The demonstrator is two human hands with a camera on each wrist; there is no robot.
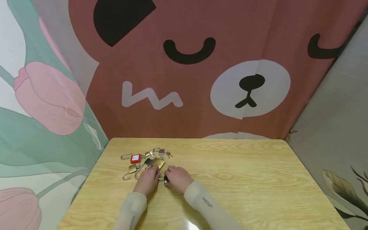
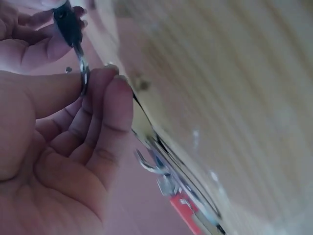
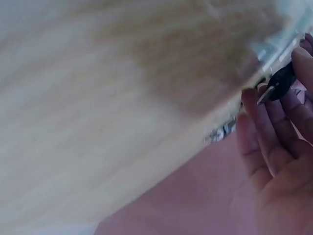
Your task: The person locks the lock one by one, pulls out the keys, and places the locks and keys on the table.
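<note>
Both hands work on one small black padlock (image 1: 166,180) low over the table. Its dark body is gripped by my right hand (image 1: 177,179), while the thumb and fingertips of my left hand (image 1: 148,179) pinch the metal shackle. The left wrist view shows the shackle running from the black padlock (image 2: 68,24) into the left fingers (image 2: 112,107). A thin silver piece (image 3: 266,95) sticks out from the dark body in the right wrist view. Just beyond the left fingertips lies a large brass padlock (image 1: 158,163), partly hidden by that hand.
Behind and left of the hands lie a red padlock (image 1: 135,158), a small brass padlock (image 1: 132,168) with its shackle open, a dark padlock (image 1: 148,161), a silver padlock (image 1: 162,152) and keys (image 1: 169,154). Patterned curtains (image 1: 195,121) border the wooden table (image 1: 244,179).
</note>
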